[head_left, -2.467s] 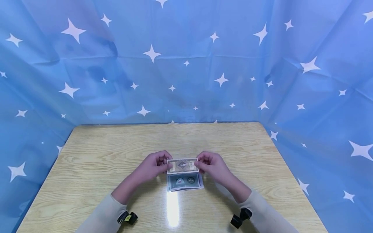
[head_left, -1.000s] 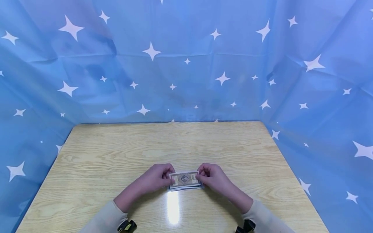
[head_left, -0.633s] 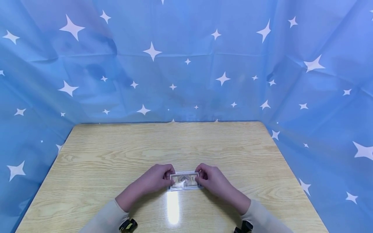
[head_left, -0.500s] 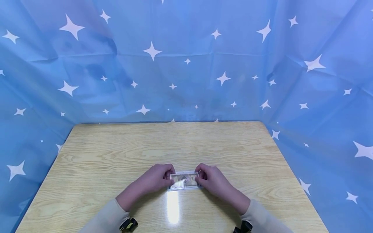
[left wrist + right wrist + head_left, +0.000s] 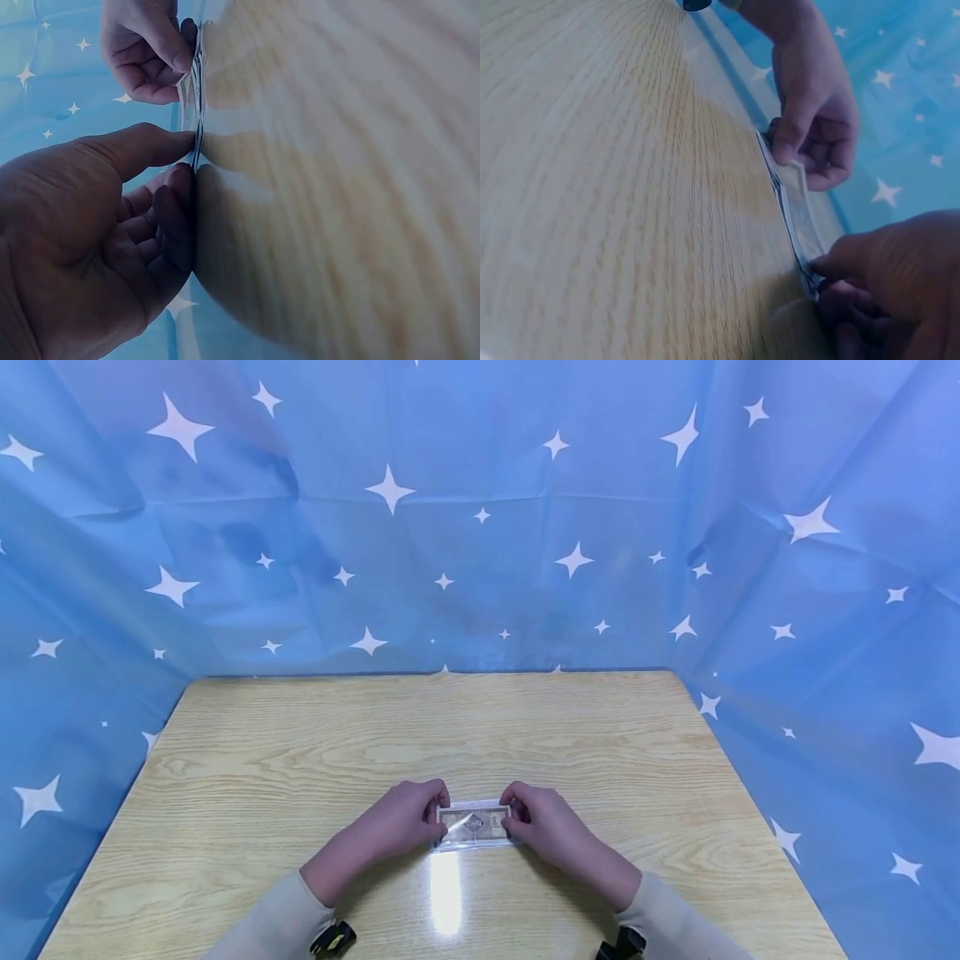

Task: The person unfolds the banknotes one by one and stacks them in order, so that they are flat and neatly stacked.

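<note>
A brownish banknote (image 5: pixel 480 828) with a pale border lies over a thin stack of notes near the middle of the table, glare on its face. My left hand (image 5: pixel 401 818) pinches the left end between thumb and fingers. At the other end my right hand (image 5: pixel 551 825) pinches with thumb on top and fingers curled behind. Seen edge-on in the right wrist view, the stack (image 5: pixel 786 210) shows several layered edges close to the tabletop. The left wrist view has both thumbs on the near face of the stack (image 5: pixel 198 97); the notes underneath are mostly hidden.
The wood-grain table (image 5: pixel 300 727) stretches beyond and to both sides of the hands. A bright light reflection (image 5: pixel 446 893) shows on its surface in front of the notes. Blue cloth (image 5: pixel 480 552) with white stars surrounds the back and sides.
The brown note was held behind a green note that showed on the stack; both hands have brought it nearer, over the stack, covering the green one. Lately the hands barely move; glare shifts.
</note>
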